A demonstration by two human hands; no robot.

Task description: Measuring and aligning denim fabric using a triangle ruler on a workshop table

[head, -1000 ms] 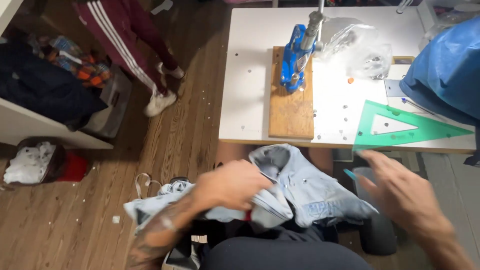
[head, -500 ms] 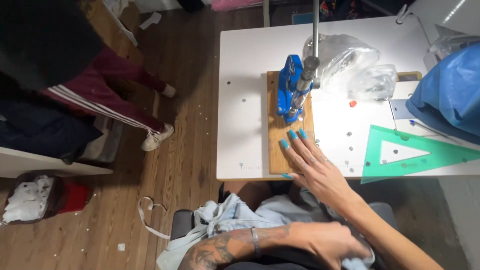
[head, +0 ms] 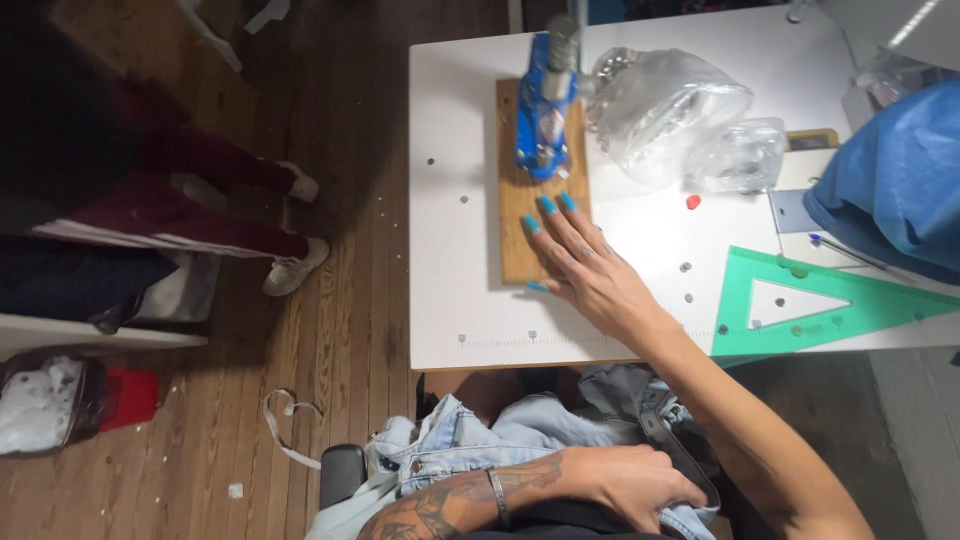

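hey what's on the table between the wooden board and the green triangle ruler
In the head view, the right hand lies there, fingers reaching onto the wooden board. Beyond it, toward the green triangle ruler, a few small studs dot the white table.

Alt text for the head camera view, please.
The right hand lies flat on a wooden board bearing a blue press on a white table. The left hand grips denim fabric in the lap.
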